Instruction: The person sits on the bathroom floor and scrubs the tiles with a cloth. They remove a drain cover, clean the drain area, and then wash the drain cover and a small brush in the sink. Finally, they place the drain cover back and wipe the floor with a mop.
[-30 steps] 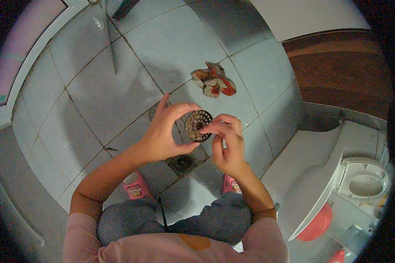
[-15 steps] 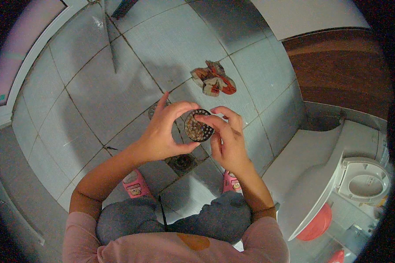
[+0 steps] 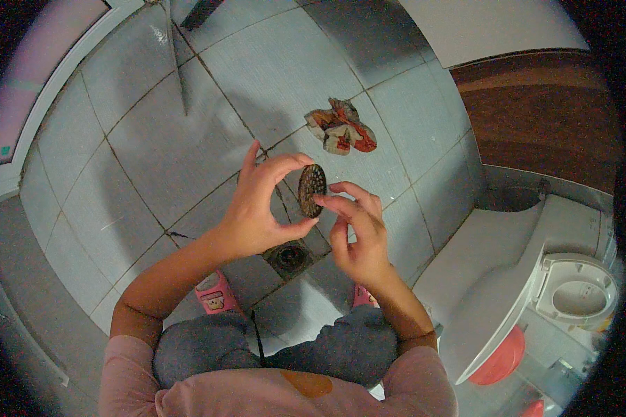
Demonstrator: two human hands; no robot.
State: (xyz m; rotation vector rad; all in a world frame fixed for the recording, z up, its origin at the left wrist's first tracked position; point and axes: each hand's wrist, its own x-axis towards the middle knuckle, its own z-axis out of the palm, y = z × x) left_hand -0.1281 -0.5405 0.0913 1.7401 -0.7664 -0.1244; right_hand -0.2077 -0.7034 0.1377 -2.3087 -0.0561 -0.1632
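Note:
A round perforated drain cover, brownish with grime, is held up edgewise over the tiled floor. My left hand grips it by its rim, thumb at the bottom and index finger at the top. The fingertips of my right hand touch its right face near the lower edge; the fingers are bent, and whether they pinch anything small I cannot make out. Below the hands lies the dark open floor drain, set in a square frame between my feet.
A crumpled red, beige and brown cloth or paper lies on the floor ahead. Pink slippers are on my feet. To the right stand a white basin, a toilet seat and a red bowl. A white-framed door is at the left.
The drain cover has turned from facing up to nearly edge-on. My right fingers have slid from its middle to its lower right side.

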